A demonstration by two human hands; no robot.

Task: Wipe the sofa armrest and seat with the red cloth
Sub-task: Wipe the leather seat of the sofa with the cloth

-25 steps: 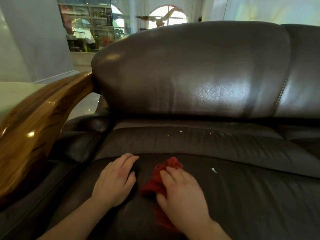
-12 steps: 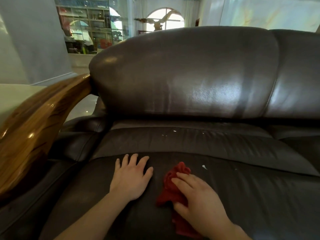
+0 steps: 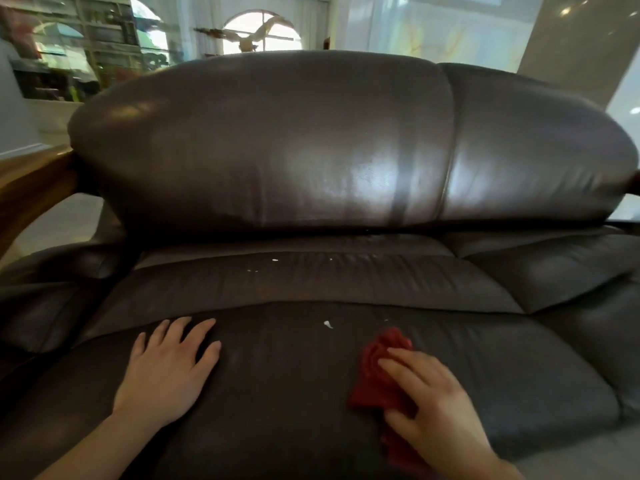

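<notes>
One dark brown leather sofa [image 3: 311,393] is seen from above, w/ two back cushions [image 3: 270,147] side by side & two seat cushions. One wooden armrest [image 3: 31,188] is visible at the left edge, well apart from both hands. Two hands are laid on the nearer-left seat cushion. The left hand [image 3: 166,368] is placed flat, palm down, fingers spread, nothing held under or in it. The right hand [image 3: 433,410] is pressed palm down on one red cloth [image 3: 377,372], fingers extended across the top rather than curled round it; the cloth is pinned to the seat, not lifted. The cloth is bunched & crumpled, its far end sticking out past the fingertips, another bit showing below the wrist side. It is located on the seat, right of centre, approx. between the two hands' far edges. White specks [image 3: 328,324] are counted on the leather: one larger just beyond the cloth, one tiny nearby, approx. four more further back near the seat crease. A shelving unit [image 3: 86,53] & one arched window [image 3: 263,32] are seen behind, blurred.
</notes>
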